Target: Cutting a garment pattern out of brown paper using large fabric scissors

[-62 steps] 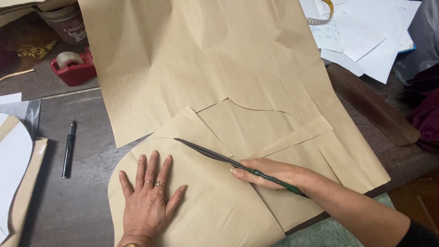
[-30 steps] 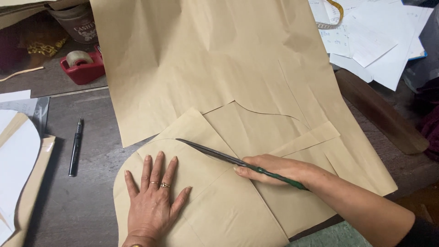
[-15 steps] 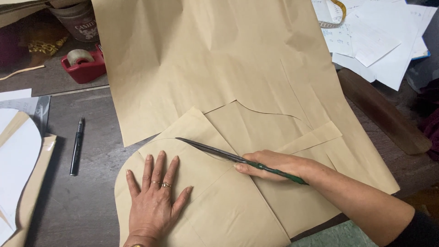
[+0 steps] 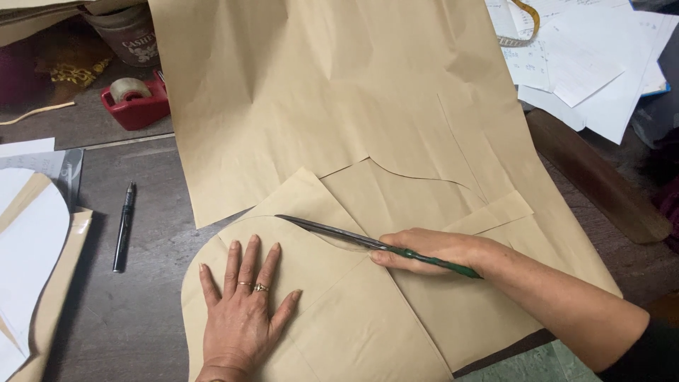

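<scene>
Little moved since earlier frame: scissors (image 4: 368,244) same spot. Right hand (image 4: 431,249) grip clamped on handles, blades ahead in brown paper (image 4: 325,106). Left hand (image 4: 244,311) flat, grip apart, pinning cut piece (image 4: 318,311) left of grip. Mid-cut; next needs steady curve-following.

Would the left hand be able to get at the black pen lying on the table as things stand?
Probably yes: the left hand lies flat on the brown paper, and only bare table separates it from the black pen to its left.
</scene>
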